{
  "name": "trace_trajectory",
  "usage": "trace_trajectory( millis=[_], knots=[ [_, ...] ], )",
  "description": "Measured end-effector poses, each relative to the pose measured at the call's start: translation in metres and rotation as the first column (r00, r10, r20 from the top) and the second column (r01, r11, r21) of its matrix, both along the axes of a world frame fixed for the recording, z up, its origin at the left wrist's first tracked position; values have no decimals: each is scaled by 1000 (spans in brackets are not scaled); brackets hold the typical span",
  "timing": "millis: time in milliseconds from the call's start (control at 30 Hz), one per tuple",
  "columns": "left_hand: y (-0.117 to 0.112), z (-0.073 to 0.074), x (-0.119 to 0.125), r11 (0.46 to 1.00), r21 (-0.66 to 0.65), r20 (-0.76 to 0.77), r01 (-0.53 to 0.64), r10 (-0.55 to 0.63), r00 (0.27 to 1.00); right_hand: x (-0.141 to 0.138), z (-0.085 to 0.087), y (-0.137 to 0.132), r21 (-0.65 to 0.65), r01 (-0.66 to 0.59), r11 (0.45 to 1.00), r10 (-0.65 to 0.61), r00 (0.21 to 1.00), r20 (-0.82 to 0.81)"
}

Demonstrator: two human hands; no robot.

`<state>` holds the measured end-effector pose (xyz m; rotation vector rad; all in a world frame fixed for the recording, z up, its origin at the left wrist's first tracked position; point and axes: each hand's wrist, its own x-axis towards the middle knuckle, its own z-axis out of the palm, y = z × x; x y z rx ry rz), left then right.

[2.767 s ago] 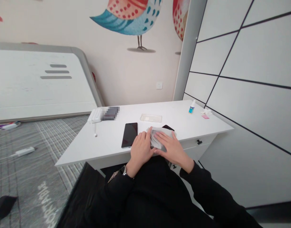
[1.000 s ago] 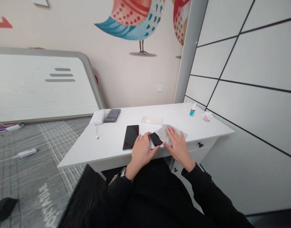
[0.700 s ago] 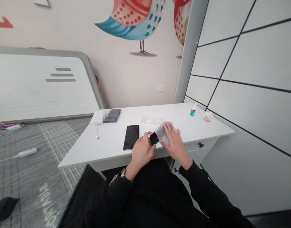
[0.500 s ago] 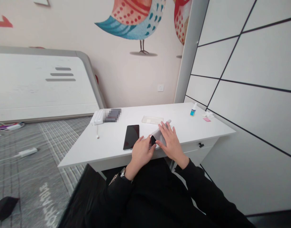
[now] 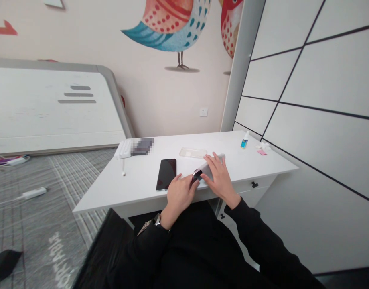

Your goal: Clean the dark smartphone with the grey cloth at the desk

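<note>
The dark phone (image 5: 197,174) is held at the front edge of the white table (image 5: 112,194), in the gap between the two hands. Its near-left end is grasped by the left hand (image 5: 179,194), whose fingers and thumb are closed on it, the fingers being partly hidden. A small part of the black screen is seen between the left fingers and the right thumb; the rest is covered by a grey cloth (image 5: 205,167). The cloth is overlaid by the right hand (image 5: 219,176), with the fingers spread and extended along it; whether the cloth is pinched or merely pressed cannot be told. The phone is tilted, its far end being hidden under the cloth and the right hand.

Just beside the left hand, on its left, a tablet (image 5: 166,174) is laid flat. A clear case (image 5: 193,152) is placed beyond the hands, near the right fingertips. A small bottle (image 5: 244,141) is stood well apart, towards the table's far right corner.
</note>
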<state>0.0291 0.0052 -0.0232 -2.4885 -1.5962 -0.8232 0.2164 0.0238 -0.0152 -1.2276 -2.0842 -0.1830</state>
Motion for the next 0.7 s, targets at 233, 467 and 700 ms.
trace_trajectory(
  millis=[233,467,700],
  knots=[
    [5,-7,-3,1000,25,-99,13,-11,995,-13,6,-16,-21,-219,976,220,970,107],
    [0,-3,2,999,51,-5,-7,8,1000,9,3,6,24,-23,999,24,999,-44],
    [1,-3,0,999,38,-45,-2,4,999,5,6,-3,-14,-147,989,148,983,113]
  ],
)
